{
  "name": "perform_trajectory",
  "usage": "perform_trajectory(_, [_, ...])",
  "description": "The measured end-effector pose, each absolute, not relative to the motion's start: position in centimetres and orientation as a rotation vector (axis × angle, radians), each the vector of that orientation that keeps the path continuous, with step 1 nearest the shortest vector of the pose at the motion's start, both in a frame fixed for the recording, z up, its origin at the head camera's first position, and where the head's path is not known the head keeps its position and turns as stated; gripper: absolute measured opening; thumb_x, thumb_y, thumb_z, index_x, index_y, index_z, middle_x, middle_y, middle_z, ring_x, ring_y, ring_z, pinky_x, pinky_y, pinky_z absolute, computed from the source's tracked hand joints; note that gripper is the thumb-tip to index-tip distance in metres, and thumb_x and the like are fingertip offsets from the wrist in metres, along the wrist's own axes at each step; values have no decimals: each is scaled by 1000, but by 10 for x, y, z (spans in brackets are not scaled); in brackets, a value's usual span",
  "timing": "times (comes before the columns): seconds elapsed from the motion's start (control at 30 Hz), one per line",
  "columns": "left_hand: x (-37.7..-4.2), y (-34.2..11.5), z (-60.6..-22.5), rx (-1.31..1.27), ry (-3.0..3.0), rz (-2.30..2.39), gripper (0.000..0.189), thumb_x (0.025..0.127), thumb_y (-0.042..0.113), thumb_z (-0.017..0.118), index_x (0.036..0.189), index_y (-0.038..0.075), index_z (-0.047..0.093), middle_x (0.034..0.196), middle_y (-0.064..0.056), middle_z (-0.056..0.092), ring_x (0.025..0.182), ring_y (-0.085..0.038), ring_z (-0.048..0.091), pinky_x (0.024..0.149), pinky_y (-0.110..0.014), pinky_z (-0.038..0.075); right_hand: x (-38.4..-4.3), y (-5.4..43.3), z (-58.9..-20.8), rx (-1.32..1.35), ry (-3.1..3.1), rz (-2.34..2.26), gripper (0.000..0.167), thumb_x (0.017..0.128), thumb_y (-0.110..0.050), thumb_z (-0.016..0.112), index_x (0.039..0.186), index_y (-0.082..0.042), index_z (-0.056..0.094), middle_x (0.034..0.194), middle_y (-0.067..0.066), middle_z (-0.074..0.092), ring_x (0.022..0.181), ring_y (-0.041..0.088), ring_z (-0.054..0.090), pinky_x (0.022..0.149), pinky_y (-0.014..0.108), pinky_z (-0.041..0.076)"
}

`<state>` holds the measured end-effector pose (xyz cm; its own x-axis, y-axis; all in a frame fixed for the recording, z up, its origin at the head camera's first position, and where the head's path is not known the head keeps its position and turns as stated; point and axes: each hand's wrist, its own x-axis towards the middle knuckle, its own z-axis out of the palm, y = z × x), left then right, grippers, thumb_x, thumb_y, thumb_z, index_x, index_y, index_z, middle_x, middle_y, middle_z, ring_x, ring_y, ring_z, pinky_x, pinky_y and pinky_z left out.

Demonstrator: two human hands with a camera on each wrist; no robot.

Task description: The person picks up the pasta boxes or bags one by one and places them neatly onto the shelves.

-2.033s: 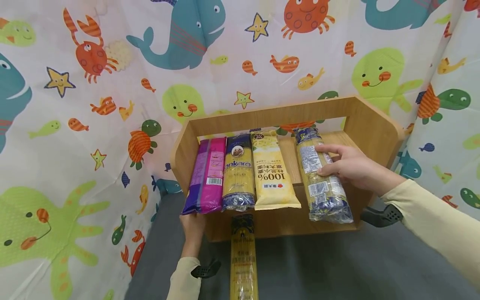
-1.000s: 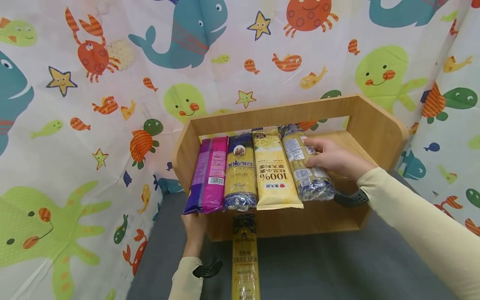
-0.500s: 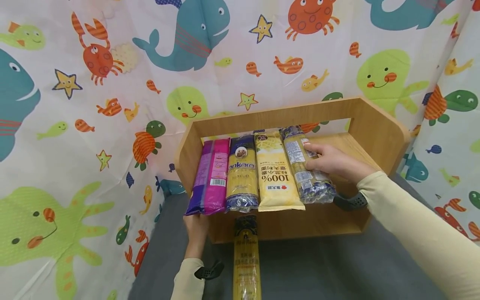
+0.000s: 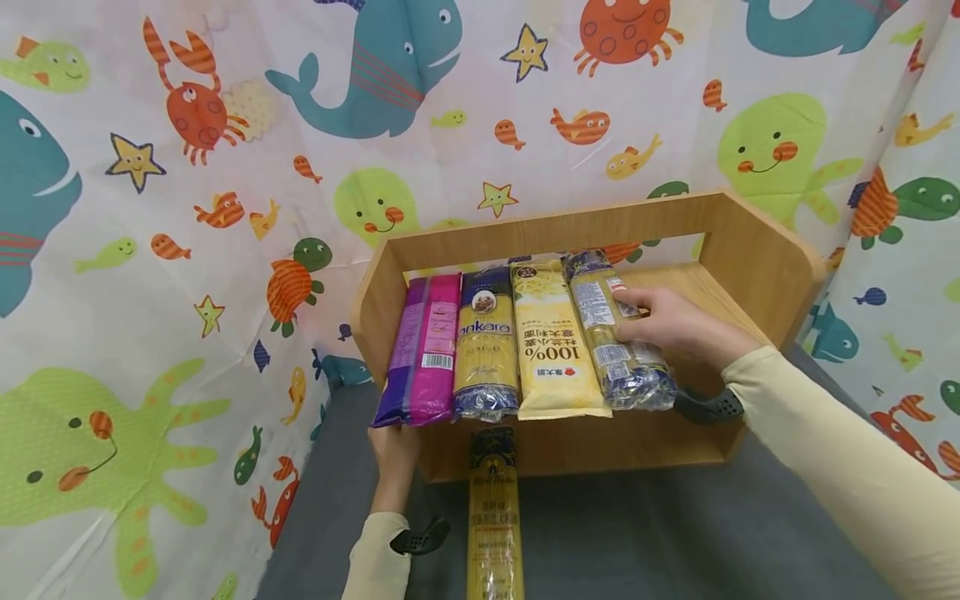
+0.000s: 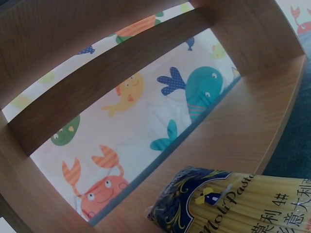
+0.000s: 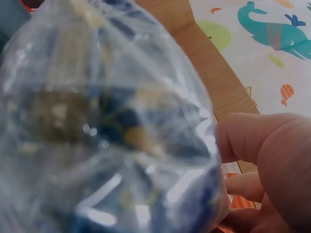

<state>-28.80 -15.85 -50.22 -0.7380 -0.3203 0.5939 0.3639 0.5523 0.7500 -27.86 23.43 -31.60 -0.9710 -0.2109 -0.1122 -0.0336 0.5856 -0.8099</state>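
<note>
My right hand (image 4: 666, 323) grips the right side of a clear-wrapped spaghetti pack (image 4: 600, 321) with blue ends, lying on the wooden shelf's upper board. In the right wrist view, the thumb and fingers (image 6: 243, 138) meet the side of that crinkled wrapper. Left of it lie a yellow pasta pack (image 4: 555, 342), a blue-topped spaghetti pack (image 4: 486, 350) and a pink-purple pack (image 4: 420, 354). My left hand (image 4: 395, 458) is at the shelf's lower left, below the pink-purple pack; its fingers are hidden there. The left wrist view does not show it.
The wooden shelf (image 4: 765, 267) has raised sides and a back rail. Another spaghetti pack (image 4: 495, 525) lies in front, its far end reaching into the lower level (image 5: 238, 116). A grey surface (image 4: 637, 533) is underneath; a patterned curtain (image 4: 465, 83) hangs behind.
My right hand has moved the clear-wrapped spaghetti pack left, beside the yellow pack. In the last second both have stayed nearly still. The left hand has kept its place.
</note>
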Motion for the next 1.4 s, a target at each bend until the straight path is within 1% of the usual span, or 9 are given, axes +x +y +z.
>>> perform_trajectory(0.27, [-285,-157,-504,-20,-2076,-1255,7,94,2,63,93,-2,69,71,-14,62,67,-13,43,63,-32,40,-274,236,-319,-257,2656,-1259,82,92,-16,62,161,0,19,129,34,54,72,15,67,64,32,57])
perform_trajectory(0.43, [-284,-158,-505,-36,-2061,-1240,7,93,1,64,91,-2,69,70,-15,63,66,-14,44,61,-32,40,-268,233,-320,-273,2749,-1207,79,93,-17,64,158,4,25,138,40,49,87,21,68,66,28,55])
perform_trajectory(0.57, [-284,-159,-504,-35,-2047,-1212,7,92,0,63,90,-2,69,69,-14,63,66,-13,43,61,-32,40,-258,230,-321,-325,2863,-1137,76,94,-24,68,156,3,33,132,38,58,90,24,68,68,31,54])
perform_trajectory(0.67, [-285,-159,-503,-43,-2044,-1219,8,94,1,62,90,-2,69,68,-13,60,65,-13,42,61,-32,39,-250,230,-322,-375,2970,-1025,73,94,-31,69,153,1,40,134,35,59,107,35,65,86,46,55])
perform_trajectory(0.77, [-287,-158,-500,-59,-2045,-1223,9,95,3,61,92,-1,69,67,-12,59,65,-14,43,61,-32,39,-243,229,-323,-415,3043,-927,66,95,-34,67,149,0,48,150,34,46,131,48,50,105,62,43])
perform_trajectory(0.83, [-288,-158,-499,-65,-2044,-1215,9,95,3,62,93,-2,69,69,-14,62,66,-15,44,61,-34,41,-241,228,-323,-434,3044,-912,62,96,-34,66,146,-1,52,155,35,40,141,52,40,110,67,35])
perform_trajectory(1.17, [-287,-157,-499,-27,-2066,-1209,10,95,1,60,94,-4,69,73,-17,65,67,-14,45,63,-35,42,-240,228,-328,-468,3019,-916,55,98,-32,64,143,-4,56,159,36,30,145,57,31,112,70,31])
perform_trajectory(1.27, [-287,-158,-501,-13,-2064,-1215,11,96,0,59,95,-4,69,77,-18,68,69,-18,50,65,-39,45,-238,229,-330,-478,3022,-949,56,98,-33,64,145,-3,54,158,34,34,144,55,34,111,69,33])
perform_trajectory(1.4, [-288,-158,-503,-3,-2057,-1234,14,95,-1,59,101,-5,71,88,-21,73,78,-28,63,71,-48,51,-229,233,-330,-435,3044,-1012,59,99,-36,64,147,-4,51,153,30,45,137,50,46,106,67,40])
